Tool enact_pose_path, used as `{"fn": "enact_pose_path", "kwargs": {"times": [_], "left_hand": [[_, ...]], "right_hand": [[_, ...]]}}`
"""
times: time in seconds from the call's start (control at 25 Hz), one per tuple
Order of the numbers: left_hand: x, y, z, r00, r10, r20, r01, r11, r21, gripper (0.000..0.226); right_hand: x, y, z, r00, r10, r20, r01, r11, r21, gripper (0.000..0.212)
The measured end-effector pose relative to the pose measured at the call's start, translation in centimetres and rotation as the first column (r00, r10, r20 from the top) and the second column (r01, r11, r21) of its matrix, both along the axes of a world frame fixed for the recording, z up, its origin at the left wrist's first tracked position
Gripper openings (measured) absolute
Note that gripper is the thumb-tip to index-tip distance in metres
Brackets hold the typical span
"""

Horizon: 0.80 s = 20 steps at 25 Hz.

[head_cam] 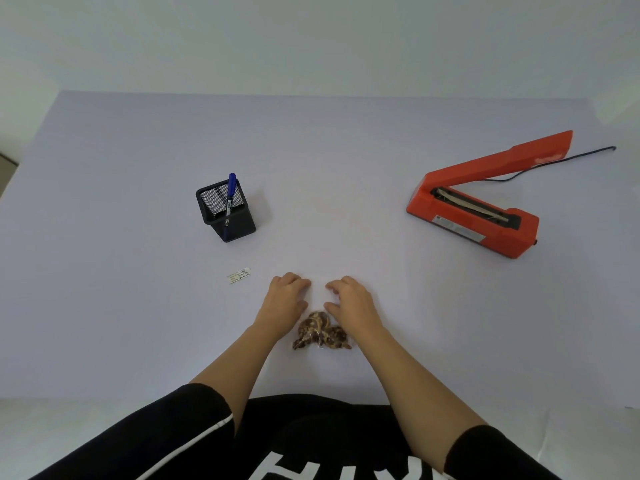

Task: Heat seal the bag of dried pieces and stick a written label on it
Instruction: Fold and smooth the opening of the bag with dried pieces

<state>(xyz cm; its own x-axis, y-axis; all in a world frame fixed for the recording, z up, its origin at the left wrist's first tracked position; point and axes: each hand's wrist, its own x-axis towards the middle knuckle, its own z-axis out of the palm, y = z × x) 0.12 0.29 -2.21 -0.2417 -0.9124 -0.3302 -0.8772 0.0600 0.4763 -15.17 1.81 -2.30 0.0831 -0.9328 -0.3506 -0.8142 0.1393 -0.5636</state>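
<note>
One bag held by left hand, right hand.

1. Single view, head-worn and wide-angle, looking forward and steeply down from above the person's chest.
2. Table fills mid-frame, with its far edge and the wall up top.
3. Left hand and right hand sit near, low centre; forearms enter from the bottom edge.
</note>
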Motion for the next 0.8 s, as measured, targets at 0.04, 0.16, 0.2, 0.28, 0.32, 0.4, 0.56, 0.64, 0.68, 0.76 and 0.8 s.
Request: {"fn": "enact_pose_path", "kwargs": {"times": [0.04,0.16,0.2,0.28,0.32,0.4,0.56,0.64,0.68,0.76,0.8], "left_hand": [[0.0,-0.1,0.0,1.0,-0.005,0.006,0.005,1.0,0.004,0.045],[-0.1,-0.2,0.1,1.0,-0.002,0.017,0.002,1.0,0.016,0.048],[-0.3,-0.3,0.2,1.0,0.012,0.015,-0.012,1.0,0.018,0.048],[-0.5,-0.3,0.2,1.0,0.018,-0.005,-0.018,1.0,0.005,0.042],[-0.6,-0.1,0.2,1.0,0.0,-0.017,0.0,1.0,-0.006,0.037],[-0.6,0.3,0.0,0.999,-0.033,-0.039,0.032,0.999,-0.02,0.03],[-0.1,0.6,-0.4,0.997,-0.034,-0.065,0.031,0.998,-0.052,0.036],[0.0,0.4,-0.4,0.998,-0.05,-0.047,0.048,0.998,-0.044,0.039],[0.1,0.3,-0.5,0.998,-0.057,-0.034,0.055,0.998,-0.036,0.04],[0.1,0.1,-0.4,0.998,-0.058,-0.02,0.057,0.998,-0.027,0.042],[0.1,0.1,-0.4,0.999,-0.053,-0.013,0.053,0.998,-0.029,0.042]], "right_hand": [[-0.1,-0.1,0.0,1.0,0.005,-0.004,-0.005,1.0,0.002,0.046],[-0.3,-0.2,0.1,1.0,0.024,-0.019,-0.024,1.0,0.004,0.053],[-0.3,-0.2,0.1,1.0,0.019,-0.01,-0.019,1.0,0.006,0.053],[-0.3,-0.1,0.1,0.999,-0.004,0.035,0.003,1.0,0.007,0.048],[-0.2,0.0,0.1,0.998,-0.006,0.057,0.005,1.0,0.005,0.041],[-0.2,0.1,0.0,0.997,0.016,0.072,-0.016,1.0,0.004,0.029],[-0.2,0.2,-0.1,0.996,0.024,0.084,-0.024,1.0,0.001,0.034],[-0.2,0.0,-0.1,0.996,0.027,0.08,-0.027,1.0,-0.001,0.042],[-0.3,0.0,-0.1,0.997,0.032,0.069,-0.032,0.999,0.0,0.046],[-0.3,-0.2,0.0,0.999,0.037,0.028,-0.037,0.999,-0.005,0.052],[-0.4,-0.3,0.0,0.999,0.035,0.007,-0.035,0.999,-0.01,0.054]]}}
